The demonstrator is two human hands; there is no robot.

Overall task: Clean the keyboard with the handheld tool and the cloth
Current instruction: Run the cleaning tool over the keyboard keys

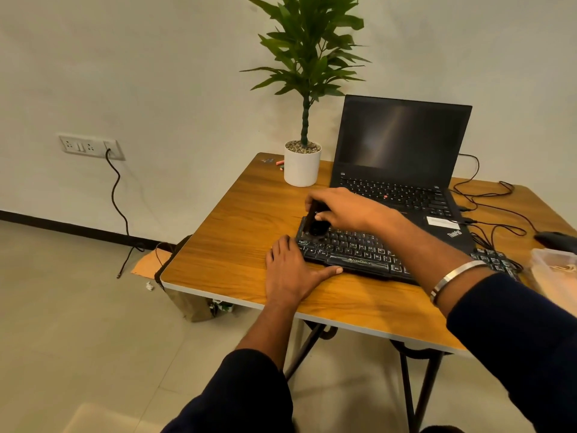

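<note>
Keyboard [368, 253] cleaning in progress, tool phase by the look of it. Right hand [346, 210] curls round a dark handheld tool [315, 223] (brush or small blower, can't tell which) and holds its lower end down on the keyboard's top-left keys. Left hand [290, 270] lies flat with straight fingers, palm on the table [224, 245], fingertips on the keyboard's left edge and thumb along its front edge, bracing it. Keyboard sits under both hands, its right part hidden by the right forearm. Cloth not visible anywhere in frame.

Beyond the right hand: an open laptop [402, 151], just behind the keyboard. Farther left of it, a potted plant [302, 164]. Cables [493, 210] trail to the right of the right wrist.

Risks, as judgement:
- Pressing hard could pop a keycap.
- Loosened debris may land on the laptop keys, since the 2 sit so close.
- If the left hand lifts, the keyboard could slide toward the table edge.
</note>
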